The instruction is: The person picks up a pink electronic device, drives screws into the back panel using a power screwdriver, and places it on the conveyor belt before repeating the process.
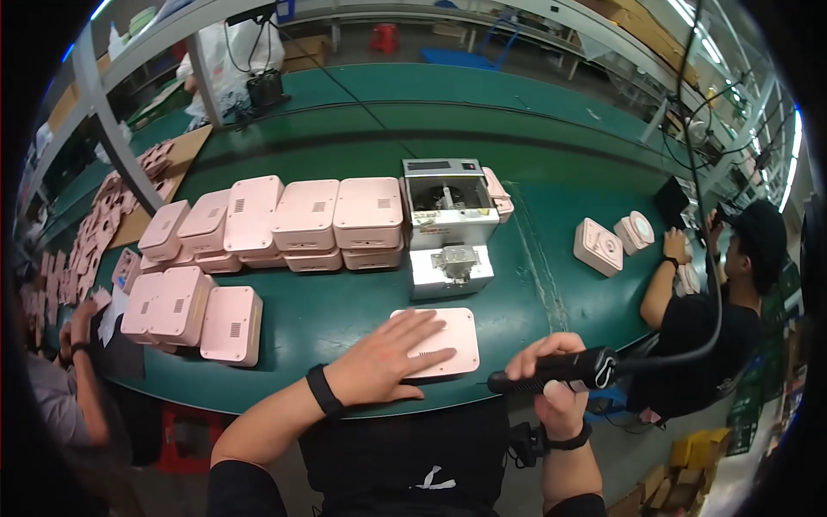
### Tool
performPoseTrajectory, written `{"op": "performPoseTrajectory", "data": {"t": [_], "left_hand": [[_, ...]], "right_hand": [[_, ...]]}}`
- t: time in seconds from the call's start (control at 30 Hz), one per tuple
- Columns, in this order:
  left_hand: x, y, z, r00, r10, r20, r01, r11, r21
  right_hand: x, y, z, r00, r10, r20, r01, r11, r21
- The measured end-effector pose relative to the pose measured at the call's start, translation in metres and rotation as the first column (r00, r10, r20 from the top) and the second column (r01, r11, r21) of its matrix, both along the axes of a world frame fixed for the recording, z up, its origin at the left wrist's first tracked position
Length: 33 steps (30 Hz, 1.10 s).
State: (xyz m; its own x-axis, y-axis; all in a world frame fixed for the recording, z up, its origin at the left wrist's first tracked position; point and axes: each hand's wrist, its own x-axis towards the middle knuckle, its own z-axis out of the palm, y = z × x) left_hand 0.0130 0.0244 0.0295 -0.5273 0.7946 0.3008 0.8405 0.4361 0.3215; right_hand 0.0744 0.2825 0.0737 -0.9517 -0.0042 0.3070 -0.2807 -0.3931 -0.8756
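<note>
A pale pink plastic case (461, 340) lies face down near the table's front edge, its vented side and corner screw holes up. Across it my left hand (389, 355) rests flat, fingers spread. Just to the right, my right hand (558, 405) grips a black electric screwdriver (556, 372), whose tip points left toward the case's near right corner without visible contact. Behind the case stands a metal screw feeder (448, 220) with a shiny front block.
Pink cases (301, 211) are stacked left of the feeder, more (231, 326) nearer me. Two pink units (598, 247) sit at right, near a co-worker (702, 319). Another person's arm (82, 353) reaches in at left. The screwdriver's thick cord (689, 351) rises at right.
</note>
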Motion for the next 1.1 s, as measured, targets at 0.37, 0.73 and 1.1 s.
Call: {"op": "performPoseTrajectory", "data": {"t": [0.37,0.73,1.1], "left_hand": [[-0.009,-0.026,-0.014,0.904,0.052,0.424,-0.167,0.956,0.24],[-0.016,-0.032,-0.024,0.932,0.087,0.352,-0.199,0.934,0.296],[-0.014,-0.031,-0.025,0.93,0.09,0.357,-0.201,0.937,0.287]], "right_hand": [[-0.095,-0.016,0.051,0.969,-0.085,-0.232,0.092,0.996,0.018],[-0.162,-0.065,0.076,0.978,-0.135,-0.16,0.176,0.944,0.279],[-0.116,-0.042,0.06,0.993,-0.014,-0.118,0.04,0.974,0.222]]}}
